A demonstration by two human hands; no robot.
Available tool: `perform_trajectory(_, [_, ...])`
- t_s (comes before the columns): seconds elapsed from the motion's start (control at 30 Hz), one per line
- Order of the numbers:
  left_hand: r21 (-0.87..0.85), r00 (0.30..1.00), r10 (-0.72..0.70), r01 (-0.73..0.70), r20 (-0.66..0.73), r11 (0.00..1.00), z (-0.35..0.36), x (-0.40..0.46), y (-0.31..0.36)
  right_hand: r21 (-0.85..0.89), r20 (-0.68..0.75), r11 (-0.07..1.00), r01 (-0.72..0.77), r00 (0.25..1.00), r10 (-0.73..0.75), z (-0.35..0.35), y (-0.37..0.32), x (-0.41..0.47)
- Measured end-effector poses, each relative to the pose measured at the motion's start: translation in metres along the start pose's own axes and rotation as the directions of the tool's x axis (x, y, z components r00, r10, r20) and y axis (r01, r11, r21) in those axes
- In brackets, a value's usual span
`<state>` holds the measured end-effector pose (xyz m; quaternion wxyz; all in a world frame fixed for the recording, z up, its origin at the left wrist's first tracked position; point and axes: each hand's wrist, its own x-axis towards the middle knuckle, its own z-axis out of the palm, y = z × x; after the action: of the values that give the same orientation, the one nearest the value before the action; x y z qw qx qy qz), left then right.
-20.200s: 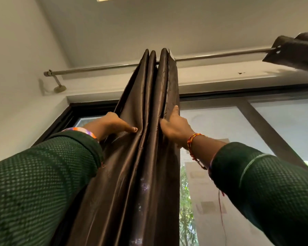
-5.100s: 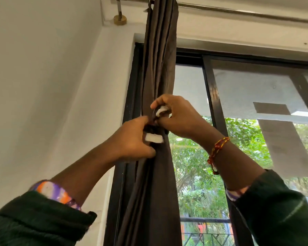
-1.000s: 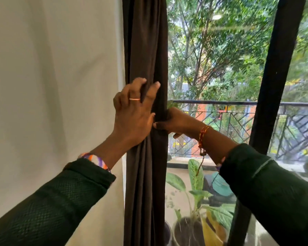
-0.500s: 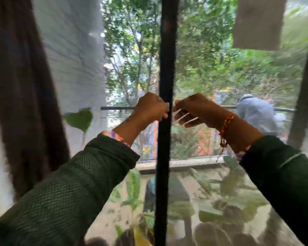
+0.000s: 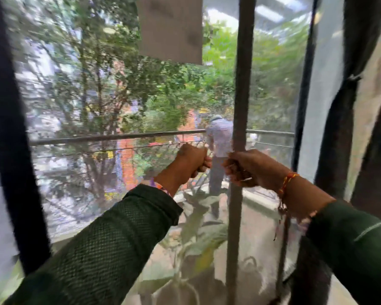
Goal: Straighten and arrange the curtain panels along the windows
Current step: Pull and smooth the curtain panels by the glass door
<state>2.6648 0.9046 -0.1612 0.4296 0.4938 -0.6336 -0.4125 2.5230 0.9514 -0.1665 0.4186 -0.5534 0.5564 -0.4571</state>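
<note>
The frame is motion-blurred. My left hand (image 5: 193, 160) and my right hand (image 5: 248, 168) are raised side by side in front of the window glass, both with fingers curled and no curtain in them. A grey window post (image 5: 240, 84) stands just behind the right hand. A dark curtain panel (image 5: 337, 133) hangs at the far right, gathered by a tie (image 5: 352, 77) near its upper part. Neither hand touches it. The left curtain panel is out of view.
A dark window post (image 5: 7, 139) runs down the left edge. Outside are a balcony railing (image 5: 110, 136), trees, potted plants (image 5: 198, 249) and a person in a pale shirt (image 5: 220, 139). A paper sheet (image 5: 169, 29) is stuck on the glass.
Both hands have let go of the left curtain panel. The view has swung right along the window, so that panel has left the frame and the right panel has come in.
</note>
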Motion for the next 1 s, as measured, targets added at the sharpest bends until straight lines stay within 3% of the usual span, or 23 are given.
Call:
perform_trajectory(0.27, [0.085, 0.975, 0.045, -0.065, 0.216, 0.994, 0.128, 0.082, 0.018, 0.012, -0.107, 0.999, -0.034, 0.994, 0.035, -0.141, 0.063, 0.041])
perform_trajectory(0.57, [-0.023, 0.966, 0.143, -0.141, 0.216, 0.990, 0.283, 0.221, 0.064, 0.058, -0.216, 0.996, -0.071, 0.973, 0.082, -0.317, 0.086, 0.135])
perform_trajectory(0.67, [-0.051, 0.919, 0.218, -0.213, 0.328, 0.976, 0.351, 0.242, 0.086, 0.120, -0.244, 0.992, -0.047, 0.967, 0.076, -0.375, 0.097, 0.153])
perform_trajectory(0.83, [-0.036, 0.789, 0.315, -0.349, 0.528, 0.936, 0.466, 0.254, 0.104, 0.078, -0.302, 0.995, -0.057, 0.950, 0.078, -0.464, 0.126, 0.167])
perform_trajectory(1.0, [-0.050, 0.794, 0.278, -0.299, 0.540, 0.953, 0.579, 0.270, 0.110, 0.078, -0.322, 0.994, -0.074, 0.942, 0.095, -0.562, 0.168, 0.167])
